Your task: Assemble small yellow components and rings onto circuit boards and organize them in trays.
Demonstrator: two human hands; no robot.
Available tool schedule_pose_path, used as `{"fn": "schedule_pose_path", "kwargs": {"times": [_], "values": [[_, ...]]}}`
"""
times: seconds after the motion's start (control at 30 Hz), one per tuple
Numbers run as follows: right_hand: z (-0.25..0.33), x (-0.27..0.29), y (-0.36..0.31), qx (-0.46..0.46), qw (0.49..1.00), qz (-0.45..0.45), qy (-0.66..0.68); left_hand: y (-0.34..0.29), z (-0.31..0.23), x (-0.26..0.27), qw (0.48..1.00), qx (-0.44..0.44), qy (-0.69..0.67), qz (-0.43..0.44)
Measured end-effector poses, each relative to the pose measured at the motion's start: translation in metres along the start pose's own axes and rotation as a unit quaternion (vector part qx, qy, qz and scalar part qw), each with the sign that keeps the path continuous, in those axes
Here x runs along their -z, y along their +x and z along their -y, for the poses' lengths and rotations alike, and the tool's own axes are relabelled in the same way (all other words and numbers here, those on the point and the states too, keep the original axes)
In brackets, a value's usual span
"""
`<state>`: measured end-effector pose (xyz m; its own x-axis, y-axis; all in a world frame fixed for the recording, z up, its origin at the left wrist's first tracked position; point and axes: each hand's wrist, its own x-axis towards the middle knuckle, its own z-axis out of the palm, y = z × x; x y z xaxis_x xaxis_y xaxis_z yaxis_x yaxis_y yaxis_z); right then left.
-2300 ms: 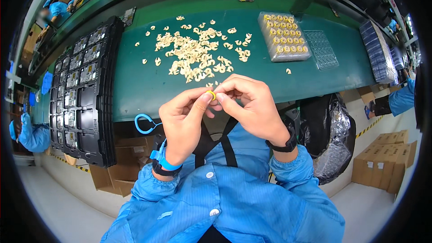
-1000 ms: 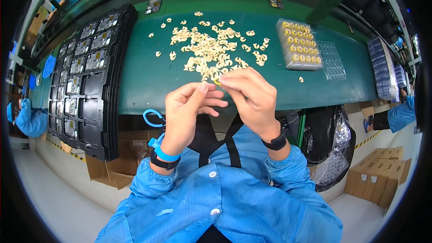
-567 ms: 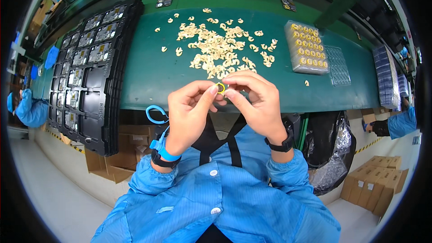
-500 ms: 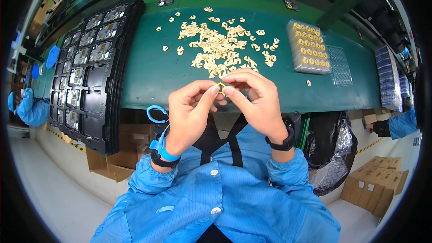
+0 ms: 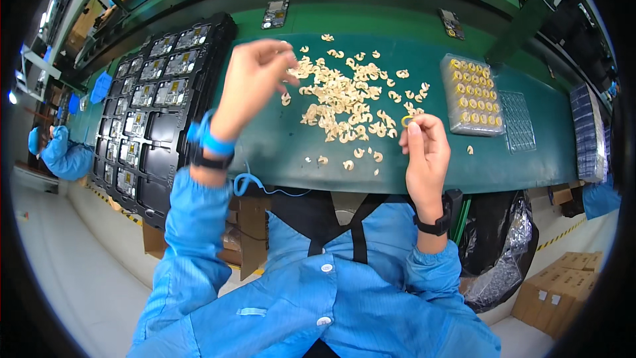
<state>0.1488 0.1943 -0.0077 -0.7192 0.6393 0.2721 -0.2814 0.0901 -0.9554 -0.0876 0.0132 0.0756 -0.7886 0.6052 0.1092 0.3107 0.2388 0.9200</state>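
My right hand [image 5: 425, 152] pinches a small yellow ring [image 5: 406, 120] between thumb and fingertips, just above the green bench [image 5: 265, 139]. My left hand [image 5: 255, 76] is stretched out over the left edge of a heap of small cream-coloured curved pieces [image 5: 348, 103], its fingertips drawn together at the pile; whether it holds a piece is unclear. To the right lies a clear tray [image 5: 472, 95] filled with yellow rings in rows. A blue wrist strap [image 5: 207, 138] with a coiled cord is on my left wrist and a dark watch [image 5: 436, 224] on my right.
Black trays of small boards [image 5: 149, 103] are stacked along the bench's left side. An empty clear tray [image 5: 520, 121] and a dark stack [image 5: 591, 132] lie at the right. Two small devices [image 5: 275, 14] sit at the far edge. Other people in blue work at the left.
My hands were together in front of my chest, working on one small ring. They have parted: the left reached out to the pile, the right kept the ring and shifted right.
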Motion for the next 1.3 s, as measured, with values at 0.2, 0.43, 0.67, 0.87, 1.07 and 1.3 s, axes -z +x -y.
{"fn": "schedule_pose_path", "kwargs": {"times": [0.2, 0.43, 0.67, 0.87, 1.07, 1.3], "values": [[-0.018, 0.009, -0.003, -0.002, 0.990, -0.140, 0.011, 0.143, 0.135, 0.024, 0.899, -0.069, 0.309, -0.302], [-0.024, 0.007, -0.006, -0.002, 0.991, -0.124, -0.056, 0.187, 0.133, 0.004, 0.858, 0.063, 0.437, -0.263], [-0.020, 0.008, -0.008, 0.011, 0.993, -0.109, -0.033, 0.196, 0.113, 0.023, 0.972, 0.092, 0.073, -0.205], [-0.015, 0.003, -0.001, 0.008, 0.998, -0.061, -0.005, 0.075, 0.030, 0.016, 0.959, 0.064, -0.274, -0.043], [0.033, -0.033, 0.001, 0.003, 0.986, -0.016, 0.165, -0.071, -0.034, -0.058, 0.958, 0.049, -0.280, 0.033], [0.054, -0.040, -0.020, 0.047, 0.982, -0.074, 0.170, -0.133, -0.033, -0.083, 0.881, 0.111, -0.453, 0.077]]}}
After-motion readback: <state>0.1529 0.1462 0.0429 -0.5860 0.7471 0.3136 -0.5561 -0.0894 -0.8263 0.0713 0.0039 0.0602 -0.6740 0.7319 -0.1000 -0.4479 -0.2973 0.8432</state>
